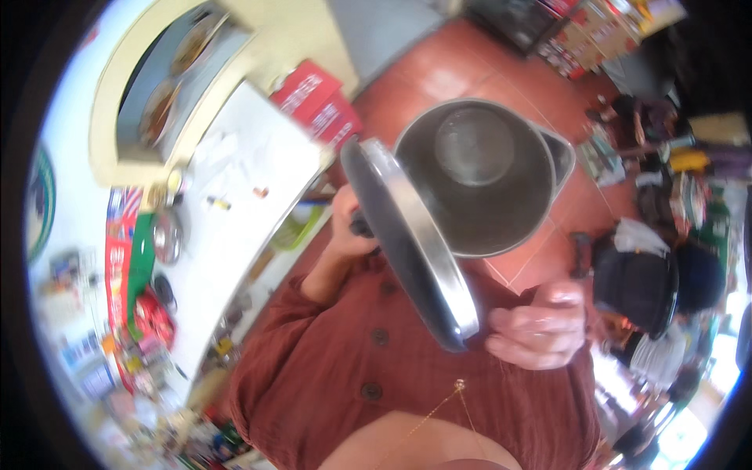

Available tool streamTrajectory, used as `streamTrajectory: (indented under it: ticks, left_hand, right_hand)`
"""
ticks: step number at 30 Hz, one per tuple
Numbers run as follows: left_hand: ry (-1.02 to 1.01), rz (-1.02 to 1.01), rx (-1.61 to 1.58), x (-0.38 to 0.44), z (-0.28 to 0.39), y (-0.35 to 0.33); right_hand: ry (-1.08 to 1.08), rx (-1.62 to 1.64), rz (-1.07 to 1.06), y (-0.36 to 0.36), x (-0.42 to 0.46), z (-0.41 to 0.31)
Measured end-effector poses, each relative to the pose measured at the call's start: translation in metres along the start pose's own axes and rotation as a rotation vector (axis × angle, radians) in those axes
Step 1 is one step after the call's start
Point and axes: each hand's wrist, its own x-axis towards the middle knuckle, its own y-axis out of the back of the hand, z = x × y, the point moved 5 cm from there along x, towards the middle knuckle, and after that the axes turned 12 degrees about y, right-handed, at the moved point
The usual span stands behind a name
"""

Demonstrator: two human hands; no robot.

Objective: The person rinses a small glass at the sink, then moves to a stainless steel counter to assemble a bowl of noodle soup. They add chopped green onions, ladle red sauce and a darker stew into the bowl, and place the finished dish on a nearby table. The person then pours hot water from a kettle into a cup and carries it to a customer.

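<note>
An electric kettle [487, 217] with a metal interior is held up before my chest, its mouth facing the camera. Its spout [562, 157] points to the right. The kettle's lid [414, 235], dark on one face with a shiny metal rim, stands raised on the left side of the mouth. Behind that lid, my left hand [345, 220] grips the kettle at its handle side; the handle is mostly hidden. My right hand [540, 329] hovers below and right of the kettle, apart from it, fingers curled together. Nothing shows in it, and it looks slightly blurred.
A long white table [235, 170] runs along the left, with small items and a glass lid [167, 235] on it. Red boxes [317, 106] stand past its far end. Black rounded objects [634, 282] are at right on the red tiled floor [435, 76]. Cartons [605, 35] are stacked upper right.
</note>
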Motion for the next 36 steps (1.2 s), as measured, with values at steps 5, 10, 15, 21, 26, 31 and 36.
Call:
streamTrajectory:
  ticks: [5,10,15,21,26,31,36]
  left_hand:
    - [-0.123,-0.160,-0.084,0.097,-0.011,-0.004]
    - [-0.149,-0.265,-0.134,0.181,-0.038,0.000]
    - [0.037,-0.114,-0.010,0.236,-0.082,0.046]
    - [0.337,0.031,0.183,0.316,-0.194,0.083]
    - [0.105,-0.003,0.457,0.401,-0.223,0.072]
    - [0.291,-0.118,-0.165,0.477,-0.169,0.037]
    - [0.257,-0.177,-0.327,0.543,-0.184,0.035]
  right_hand:
    - [-0.340,-0.399,0.523,0.020,-0.064,0.036]
    - [-0.664,-0.822,0.320,0.030,-0.062,0.106]
    - [-0.971,-0.791,0.112,0.009,-0.084,0.176]
    - [-0.999,-0.856,0.276,-0.011,-0.125,0.230]
    - [-1.004,-0.895,0.357,-0.010,-0.154,0.286]
    - [-1.049,-0.859,0.385,-0.016,-0.168,0.353]
    - [-1.151,-0.499,0.346,-0.051,-0.151,0.389]
